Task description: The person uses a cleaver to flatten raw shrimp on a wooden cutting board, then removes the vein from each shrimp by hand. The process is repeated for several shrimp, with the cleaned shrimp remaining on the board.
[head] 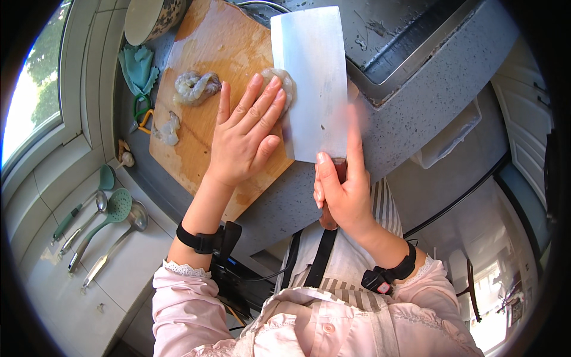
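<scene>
My right hand (345, 194) grips the wooden handle of a broad cleaver (312, 85), its index finger stretched along the back of the blade. The blade lies nearly flat over the right side of a wooden cutting board (189, 156). Palm down, my left hand (243, 129) rests its extended fingers on a peeled, translucent shrimp (289, 87) beside the blade's edge. The fingers hide part of that shrimp. More raw shrimp (197, 87) lie in a small heap to the left, with a smaller pale piece (168, 129) below them. Wet patches mark the board.
A metal sink (388, 78) borders the speckled counter (415, 111) at the right. Left of the board are a teal cloth (136, 67), scissors with green and yellow handles (143, 111) and garlic (128, 159). A patterned bowl (151, 20) stands behind. Ladles (118, 205) hang on the tiled wall.
</scene>
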Motion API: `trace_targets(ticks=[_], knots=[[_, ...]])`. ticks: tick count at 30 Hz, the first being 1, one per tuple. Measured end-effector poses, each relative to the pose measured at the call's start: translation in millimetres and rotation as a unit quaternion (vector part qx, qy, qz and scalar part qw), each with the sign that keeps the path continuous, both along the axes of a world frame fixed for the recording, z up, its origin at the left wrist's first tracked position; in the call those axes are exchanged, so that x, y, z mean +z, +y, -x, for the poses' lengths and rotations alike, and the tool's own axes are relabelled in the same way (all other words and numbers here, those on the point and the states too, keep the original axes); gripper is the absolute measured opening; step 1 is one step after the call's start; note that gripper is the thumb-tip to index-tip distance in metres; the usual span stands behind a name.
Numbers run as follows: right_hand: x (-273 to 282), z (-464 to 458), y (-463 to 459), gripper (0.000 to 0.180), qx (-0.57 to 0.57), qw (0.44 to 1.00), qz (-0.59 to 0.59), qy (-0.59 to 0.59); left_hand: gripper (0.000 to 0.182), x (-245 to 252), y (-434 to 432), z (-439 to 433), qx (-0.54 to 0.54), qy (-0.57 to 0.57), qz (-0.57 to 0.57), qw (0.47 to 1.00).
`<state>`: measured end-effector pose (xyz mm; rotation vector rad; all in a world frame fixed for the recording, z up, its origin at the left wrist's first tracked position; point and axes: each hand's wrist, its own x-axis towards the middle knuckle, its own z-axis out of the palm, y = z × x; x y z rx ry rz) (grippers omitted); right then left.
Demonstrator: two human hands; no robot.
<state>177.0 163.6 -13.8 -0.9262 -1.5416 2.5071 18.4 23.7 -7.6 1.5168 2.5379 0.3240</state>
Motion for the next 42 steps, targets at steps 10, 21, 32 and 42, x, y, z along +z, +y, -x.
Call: trace_targets(ticks=[10,21,32,42], knots=[[11.3,-27.2,14.2,0.072,0.048,0.997,0.048,-0.034,0.054,-2.3,-5.8,1.3,-0.003,-0.046,-0.04,0.998],[45.8,-49.0,127.8,0.042,0.195,0.936,-0.283,-0.068,0.029,13.5,8.9,-11.3,0.28,-0.005,-0.244,0.929],[54.2,118.0,162.4,0.06,0.329,0.628,-0.663,0.242,0.012,23.0,57.6,-33.8,0.439,-0.057,-0.215,0.87],[22.8,179.8,134.8,0.059,0.353,0.55,-0.691,0.311,0.029,16.5,74.3,-41.4,0.47,0.031,-0.088,0.878]])
